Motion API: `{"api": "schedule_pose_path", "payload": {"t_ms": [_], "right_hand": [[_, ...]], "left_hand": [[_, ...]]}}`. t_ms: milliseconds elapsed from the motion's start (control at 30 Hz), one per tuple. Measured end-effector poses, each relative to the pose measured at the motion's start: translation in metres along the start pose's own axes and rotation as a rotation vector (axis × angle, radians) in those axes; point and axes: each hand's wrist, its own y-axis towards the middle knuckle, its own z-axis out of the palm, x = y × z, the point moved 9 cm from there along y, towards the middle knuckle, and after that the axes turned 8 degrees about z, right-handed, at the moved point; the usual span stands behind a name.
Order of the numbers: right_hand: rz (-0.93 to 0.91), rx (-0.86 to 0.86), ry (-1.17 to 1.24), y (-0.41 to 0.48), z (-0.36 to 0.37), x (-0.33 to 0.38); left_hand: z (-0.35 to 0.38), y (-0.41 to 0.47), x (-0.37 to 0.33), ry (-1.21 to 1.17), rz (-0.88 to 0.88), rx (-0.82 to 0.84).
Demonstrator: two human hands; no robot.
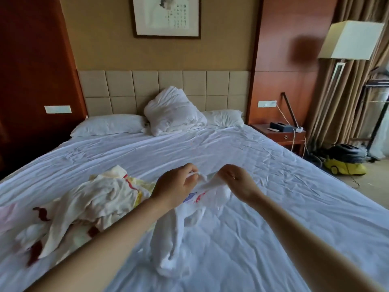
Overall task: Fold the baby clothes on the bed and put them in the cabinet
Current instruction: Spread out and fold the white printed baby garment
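A white baby garment (179, 234) with a blue and red print hangs above the bed (263, 186), its lower part trailing onto the sheet. My left hand (175, 185) pinches its top edge on the left. My right hand (236, 182) pinches the same edge on the right, a short span of cloth stretched between them. To the left lies a crumpled pile of baby clothes (84, 205), cream and yellow with dark red marks. No cabinet is in view.
Two pillows (107, 125) and a bundled white duvet (172, 111) lie at the headboard. A nightstand (282, 133) stands right of the bed, with a floor lamp (349, 41), curtains and a yellow vacuum cleaner (345, 163) beyond. Wrinkled sheet stretches far and right.
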Motion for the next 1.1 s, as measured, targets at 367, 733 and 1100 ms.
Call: {"api": "schedule_pose_path", "payload": {"t_ms": [367,733,1100], "right_hand": [[0.177,0.332,-0.360,-0.145,0.072,-0.154],[0.606,0.327,-0.245,-0.124,0.047,-0.201],[0.684,0.182,-0.439,-0.092,0.069,-0.247]], "left_hand": [[0.184,-0.128,0.003,-0.064,-0.128,0.639],[0.215,-0.084,0.024,-0.100,-0.213,0.741],[0.258,-0.015,0.067,0.056,-0.177,0.522]]}}
